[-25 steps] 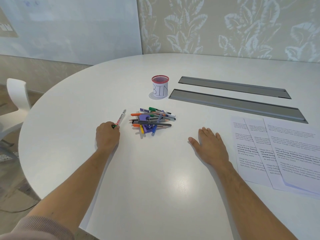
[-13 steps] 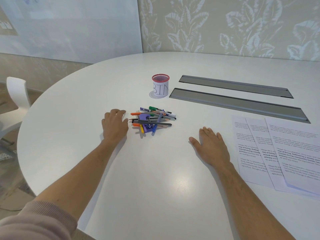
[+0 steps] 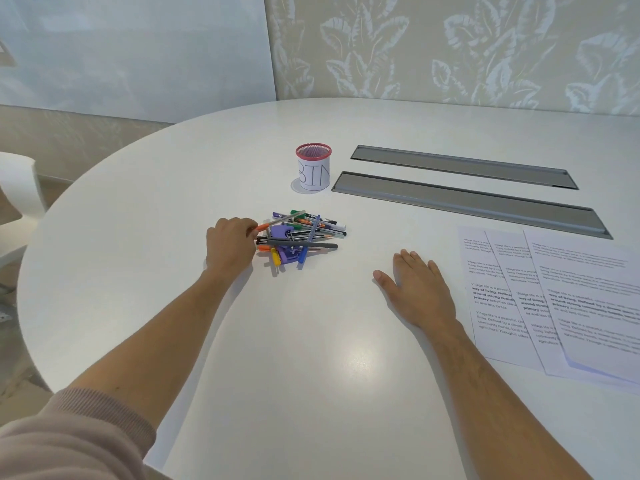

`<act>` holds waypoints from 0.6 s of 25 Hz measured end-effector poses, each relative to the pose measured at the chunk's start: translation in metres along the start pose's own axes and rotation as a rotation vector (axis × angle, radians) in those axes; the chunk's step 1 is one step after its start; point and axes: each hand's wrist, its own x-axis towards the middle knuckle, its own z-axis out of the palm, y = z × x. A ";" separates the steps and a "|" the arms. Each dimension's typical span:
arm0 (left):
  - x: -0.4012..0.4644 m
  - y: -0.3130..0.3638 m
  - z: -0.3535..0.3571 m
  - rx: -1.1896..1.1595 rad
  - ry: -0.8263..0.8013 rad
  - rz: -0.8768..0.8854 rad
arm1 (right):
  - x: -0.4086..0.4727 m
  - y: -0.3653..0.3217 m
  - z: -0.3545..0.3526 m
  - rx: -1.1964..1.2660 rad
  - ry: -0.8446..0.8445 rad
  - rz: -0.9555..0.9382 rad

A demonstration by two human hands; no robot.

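A pile of pens and markers (image 3: 299, 237) lies mid-table, with a purple clip among them. My left hand (image 3: 230, 242) is at the pile's left edge. Its curled fingers pinch the near end of a pale marker with a green cap (image 3: 285, 219) that slants across the top of the pile. An orange pen tip (image 3: 262, 225) pokes out right beside the fingertips. My right hand (image 3: 417, 289) lies flat on the white table (image 3: 173, 209), palm down and fingers straight, to the right of the pile and apart from it.
A red mesh cup with a paper label reading BIN (image 3: 313, 169) stands behind the pile. Two grey cable slots (image 3: 467, 206) run across the back right. Printed sheets (image 3: 568, 299) overlap at the right edge. A white chair (image 3: 17, 188) sits left.
My left hand has carried the marker from the bare table rightward onto the pile's left side. My right hand has stayed flat in place.
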 end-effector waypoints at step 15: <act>-0.029 -0.024 -0.008 -0.053 0.097 -0.324 | 0.003 0.003 0.004 -0.016 -0.001 -0.002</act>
